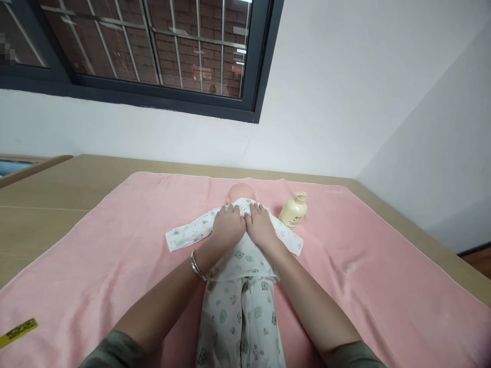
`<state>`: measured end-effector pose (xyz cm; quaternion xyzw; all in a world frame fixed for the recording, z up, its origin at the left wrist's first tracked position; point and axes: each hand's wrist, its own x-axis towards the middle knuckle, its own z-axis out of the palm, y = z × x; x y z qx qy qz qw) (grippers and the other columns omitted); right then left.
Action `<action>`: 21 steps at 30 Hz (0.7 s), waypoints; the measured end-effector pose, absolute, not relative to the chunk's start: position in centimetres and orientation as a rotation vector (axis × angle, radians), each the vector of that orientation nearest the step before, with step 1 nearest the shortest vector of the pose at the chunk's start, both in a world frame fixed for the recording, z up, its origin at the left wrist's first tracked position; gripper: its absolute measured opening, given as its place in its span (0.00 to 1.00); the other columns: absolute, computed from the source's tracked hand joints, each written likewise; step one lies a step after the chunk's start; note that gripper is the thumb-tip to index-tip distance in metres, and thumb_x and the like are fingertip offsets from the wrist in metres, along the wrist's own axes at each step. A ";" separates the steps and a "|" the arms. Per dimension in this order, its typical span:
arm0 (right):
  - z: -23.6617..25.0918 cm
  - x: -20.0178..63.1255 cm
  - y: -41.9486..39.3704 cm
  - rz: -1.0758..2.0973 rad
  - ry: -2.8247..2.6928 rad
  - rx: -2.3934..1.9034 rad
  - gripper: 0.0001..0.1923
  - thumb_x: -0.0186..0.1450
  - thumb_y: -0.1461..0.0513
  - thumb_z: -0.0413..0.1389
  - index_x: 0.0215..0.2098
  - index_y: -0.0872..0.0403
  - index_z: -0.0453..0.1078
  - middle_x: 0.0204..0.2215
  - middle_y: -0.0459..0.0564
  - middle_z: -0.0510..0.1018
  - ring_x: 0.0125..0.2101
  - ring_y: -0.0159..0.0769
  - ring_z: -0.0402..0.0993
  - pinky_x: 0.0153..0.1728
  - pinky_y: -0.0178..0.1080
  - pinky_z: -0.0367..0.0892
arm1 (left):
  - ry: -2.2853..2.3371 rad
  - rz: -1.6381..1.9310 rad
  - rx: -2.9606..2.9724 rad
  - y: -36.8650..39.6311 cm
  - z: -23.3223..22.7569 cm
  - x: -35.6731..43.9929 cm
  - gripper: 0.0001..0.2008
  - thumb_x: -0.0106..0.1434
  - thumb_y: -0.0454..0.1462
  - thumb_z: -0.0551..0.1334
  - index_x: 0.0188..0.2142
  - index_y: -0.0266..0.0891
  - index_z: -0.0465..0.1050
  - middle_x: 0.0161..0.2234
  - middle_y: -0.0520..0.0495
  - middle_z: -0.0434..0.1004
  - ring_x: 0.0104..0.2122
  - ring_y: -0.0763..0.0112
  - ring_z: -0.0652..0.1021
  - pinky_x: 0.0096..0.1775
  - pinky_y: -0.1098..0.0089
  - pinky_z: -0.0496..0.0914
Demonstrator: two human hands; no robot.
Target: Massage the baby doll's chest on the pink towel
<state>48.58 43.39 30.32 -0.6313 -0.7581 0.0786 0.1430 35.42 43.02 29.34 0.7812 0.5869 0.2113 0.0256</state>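
A baby doll (241, 192) lies on a pink blanket (146, 204), its bald head toward the wall and no facial features in sight. It wears a white patterned top (245, 255) with both sleeves spread out, and matching trousers (257, 312). My left hand (229, 223) rests flat on the upper left of the top, fingers extended toward the head. Beside it, my right hand (261, 223) lies flat on the upper right, the thumbs close together. Neither hand grips anything. A silver bangle (196, 266) circles my left wrist.
A cream pump bottle (293, 210) stands tilted on the blanket just beyond the doll's right-side sleeve. The wooden surface (76, 184) meets a white wall (314, 102) under a barred window (172, 46). A yellow printed strip (18, 332) lies at the lower left.
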 end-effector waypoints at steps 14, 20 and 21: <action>31.5 49.7 44.0 0.264 -2.191 -1.797 0.23 0.76 0.62 0.42 0.63 0.64 0.66 0.64 0.63 0.65 0.65 0.49 0.58 0.64 0.46 0.53 | 1.945 0.505 2.427 41.9 28.8 36.2 0.25 0.69 0.34 0.51 0.62 0.25 0.65 0.61 0.23 0.68 0.63 0.44 0.68 0.58 0.51 0.64; 31.4 46.8 40.5 0.003 -2.366 -1.885 0.28 0.75 0.63 0.44 0.68 0.74 0.55 0.65 0.74 0.60 0.67 0.57 0.55 0.67 0.51 0.47 | 1.623 0.561 2.424 44.3 30.6 33.8 0.17 0.68 0.32 0.50 0.49 0.34 0.74 0.50 0.35 0.79 0.52 0.58 0.77 0.56 0.61 0.67; 31.7 46.4 39.8 -0.018 -2.420 -1.852 0.29 0.74 0.64 0.45 0.68 0.75 0.55 0.65 0.74 0.60 0.67 0.58 0.55 0.68 0.51 0.47 | 1.614 0.586 2.385 44.8 30.7 33.5 0.17 0.69 0.32 0.49 0.49 0.34 0.74 0.51 0.36 0.79 0.52 0.59 0.77 0.55 0.62 0.68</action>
